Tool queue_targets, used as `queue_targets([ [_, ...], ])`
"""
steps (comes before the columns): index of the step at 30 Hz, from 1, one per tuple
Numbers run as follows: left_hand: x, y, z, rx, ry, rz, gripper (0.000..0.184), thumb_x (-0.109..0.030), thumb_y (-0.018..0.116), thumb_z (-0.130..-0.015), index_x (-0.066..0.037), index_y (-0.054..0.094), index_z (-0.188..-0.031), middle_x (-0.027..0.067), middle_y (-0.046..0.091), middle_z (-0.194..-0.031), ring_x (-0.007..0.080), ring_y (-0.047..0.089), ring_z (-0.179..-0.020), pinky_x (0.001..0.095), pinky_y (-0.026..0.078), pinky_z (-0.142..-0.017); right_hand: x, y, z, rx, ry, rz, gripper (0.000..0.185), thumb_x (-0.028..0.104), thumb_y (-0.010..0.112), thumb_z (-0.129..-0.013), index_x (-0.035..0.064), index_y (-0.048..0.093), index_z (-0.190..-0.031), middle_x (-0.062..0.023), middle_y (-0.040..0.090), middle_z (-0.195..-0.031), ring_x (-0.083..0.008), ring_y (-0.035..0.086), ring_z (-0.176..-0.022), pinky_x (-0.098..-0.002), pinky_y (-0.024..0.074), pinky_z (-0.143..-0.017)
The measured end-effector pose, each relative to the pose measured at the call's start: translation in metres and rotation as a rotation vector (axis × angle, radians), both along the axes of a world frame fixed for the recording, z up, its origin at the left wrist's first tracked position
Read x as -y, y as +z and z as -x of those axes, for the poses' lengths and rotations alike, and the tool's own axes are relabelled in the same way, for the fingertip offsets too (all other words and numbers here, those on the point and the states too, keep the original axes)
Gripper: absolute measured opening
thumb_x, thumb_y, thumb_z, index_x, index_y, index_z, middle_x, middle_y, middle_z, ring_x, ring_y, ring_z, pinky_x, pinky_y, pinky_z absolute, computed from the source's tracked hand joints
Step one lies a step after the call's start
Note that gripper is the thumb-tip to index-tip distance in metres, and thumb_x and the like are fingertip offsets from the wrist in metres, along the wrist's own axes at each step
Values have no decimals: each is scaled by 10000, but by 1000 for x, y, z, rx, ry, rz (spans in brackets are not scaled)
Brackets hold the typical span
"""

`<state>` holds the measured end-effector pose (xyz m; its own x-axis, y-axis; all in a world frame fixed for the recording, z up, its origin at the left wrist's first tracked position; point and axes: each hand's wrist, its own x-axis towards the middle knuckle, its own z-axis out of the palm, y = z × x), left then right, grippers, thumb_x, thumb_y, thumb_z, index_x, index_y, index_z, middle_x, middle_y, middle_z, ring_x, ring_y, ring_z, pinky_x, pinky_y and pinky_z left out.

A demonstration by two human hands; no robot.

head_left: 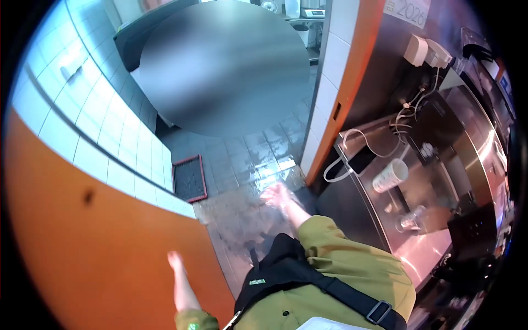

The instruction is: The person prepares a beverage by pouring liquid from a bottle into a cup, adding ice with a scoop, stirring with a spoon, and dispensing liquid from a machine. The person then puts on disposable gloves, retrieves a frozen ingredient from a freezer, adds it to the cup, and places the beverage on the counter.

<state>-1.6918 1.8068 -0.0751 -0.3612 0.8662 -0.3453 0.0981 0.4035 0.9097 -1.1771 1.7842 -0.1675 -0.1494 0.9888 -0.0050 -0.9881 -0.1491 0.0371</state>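
Note:
My right hand (pixel 276 194) hangs in front of my body above the tiled floor (pixel 231 220). It is slightly blurred, its fingers look loosely apart, and nothing shows in it. Low at the left, my left hand (pixel 175 262) is beside the orange door panel (pixel 121 253); I cannot tell whether it touches the panel. Its fingers are too small and foreshortened to make out. I wear an olive shirt (pixel 352 258) with a black strap bag (pixel 286 264) across the front.
A steel counter (pixel 423 247) on the right carries a white paper cup (pixel 390 175), a clear cup (pixel 411 220) and white cables (pixel 357 135). Ahead, an orange-edged doorway (pixel 352 82) opens onto wet tiles. A dark red-rimmed mat (pixel 190 179) lies by the left wall.

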Motion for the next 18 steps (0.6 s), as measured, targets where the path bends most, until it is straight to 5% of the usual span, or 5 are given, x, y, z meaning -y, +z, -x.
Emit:
queue_targets([
  [1, -129, -35, -5, -96, -103, -260, 171, -224, 444, -841, -59, 487, -848, 21, 497, -691, 117, 464, -607, 278, 407, -549, -11, 78, -8, 373, -308, 758, 357, 379, 385, -848, 59, 440, -699, -99, 481, -655, -223, 505, -588, -320, 435, -515],
  [6, -329, 201, -353, 138, -518, -640, 215, -164, 507, -828, -20, 489, -987, 54, 543, -784, 116, 509, -718, 240, 423, -669, -120, 29, -130, 747, -542, 1076, 388, 292, 485, -823, 22, 455, -1100, -97, 487, -1027, -248, 575, -612, -308, 433, -397],
  [12, -358, 67, -498, -680, -1638, -639, 413, -246, 543, -778, -29, 470, -1122, 173, 504, -1117, 292, 500, -1012, 356, 408, -843, -284, 30, -255, 519, -427, 1062, 395, 408, 420, -844, 41, 547, -913, -113, 579, -824, -225, 560, -675, -332, 460, -561],
  [15, -396, -66, -386, -96, -1118, 537, 377, -297, 572, -776, -28, 546, -1038, 39, 561, -720, 114, 515, -595, 251, 443, -564, -347, 121, -346, 510, -413, 636, 648, 503, 521, -764, 45, 371, -1197, -178, 428, -1174, -275, 462, -1032, -404, 395, -834],
  [18, -383, -89, -303, 124, -304, 333, 311, -240, 561, -788, -60, 542, -1041, 44, 564, -706, 121, 517, -571, 250, 443, -520, -402, 208, -420, 664, -554, 819, 800, 444, 589, -738, 110, 159, -1324, -182, 104, -1372, -333, 251, -1223, -479, 351, -890],
])
